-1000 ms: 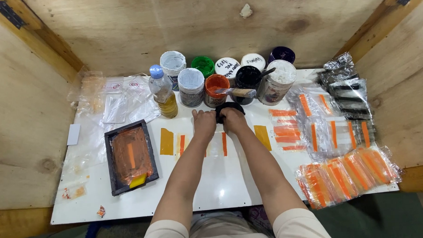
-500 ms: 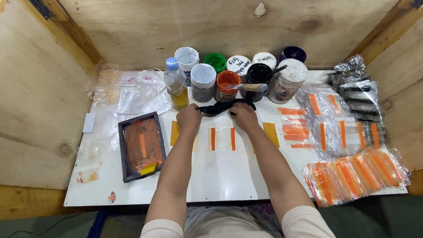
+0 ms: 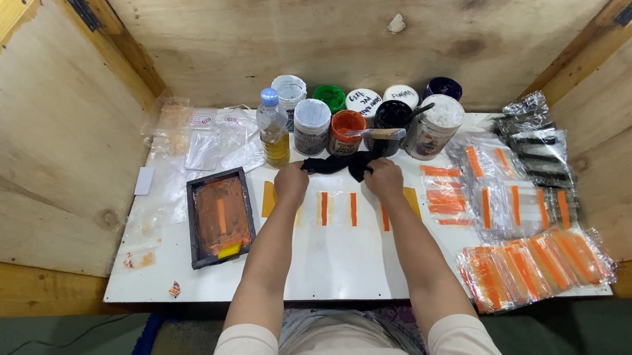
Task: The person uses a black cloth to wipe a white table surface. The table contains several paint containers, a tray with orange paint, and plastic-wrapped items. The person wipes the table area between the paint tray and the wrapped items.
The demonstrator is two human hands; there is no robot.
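At the far left of the frame I see clear plastic bags (image 3: 210,143) lying on the white table (image 3: 333,268), and below them a black-framed printing screen (image 3: 219,217) smeared with orange ink, a yellow scraper at its lower edge. Moving right, a plastic bottle of yellowish liquid (image 3: 273,130) stands at the head of a row of ink jars (image 3: 370,116); the orange one (image 3: 344,131) has a wooden-handled tool (image 3: 381,134) resting across it.

In the centre, my left hand (image 3: 290,182) and right hand (image 3: 384,177) are apart, each closed on one end of a black cloth (image 3: 338,163), which is stretched between them just in front of the jars. The cloth looks soft, crumpled and dark all over; I cannot tell whether it is damp or stained. To handle it well, I judge that both grips should stay firm and low, keeping the cloth off the orange jar and off the tool handle behind it, and above the freshly printed pieces below.

Under the hands lie clear strips with orange bars (image 3: 338,208), flanked by mustard-yellow patches. Further right, more orange-printed strips (image 3: 442,194) sit in rows, then bagged ones (image 3: 536,261) at the lower right, and dark packets (image 3: 539,138) at the upper right.
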